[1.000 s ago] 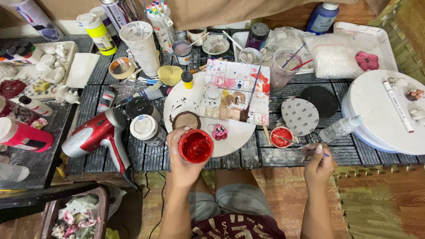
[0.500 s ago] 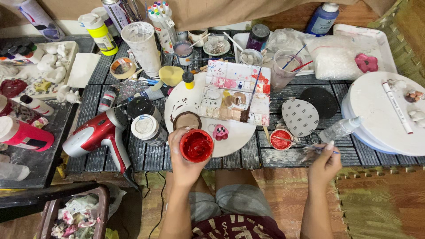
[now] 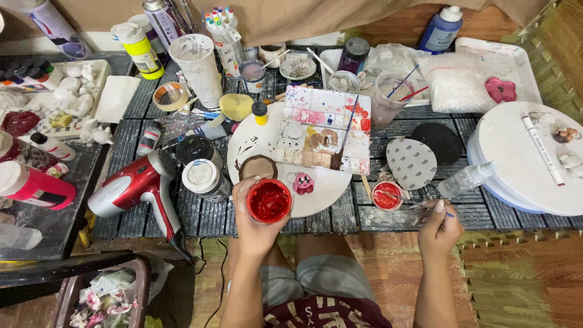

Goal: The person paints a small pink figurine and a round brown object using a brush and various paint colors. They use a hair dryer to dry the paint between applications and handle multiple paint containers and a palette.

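My left hand [image 3: 255,226] holds an open jar of red paint [image 3: 269,200] at the near edge of a round white board [image 3: 340,185]. My right hand [image 3: 438,226] pinches a thin paintbrush [image 3: 425,206] just right of a small red jar lid [image 3: 388,196] that lies on the slatted table. On the white board lie a small pink figure [image 3: 303,183], a brown round piece [image 3: 258,167] and a paint palette [image 3: 325,130] with a brush across it.
A red hair dryer [image 3: 143,188] lies left of my left hand, beside two capped jars [image 3: 203,177]. Bottles, cups and marker pens crowd the back. A stack of round white boards [image 3: 516,170] with a marker is at the right. Two grey sanding discs [image 3: 413,163] sit near the lid.
My right hand has shifted slightly toward the table with the brush. The left hand with the red paint jar has stayed in place.
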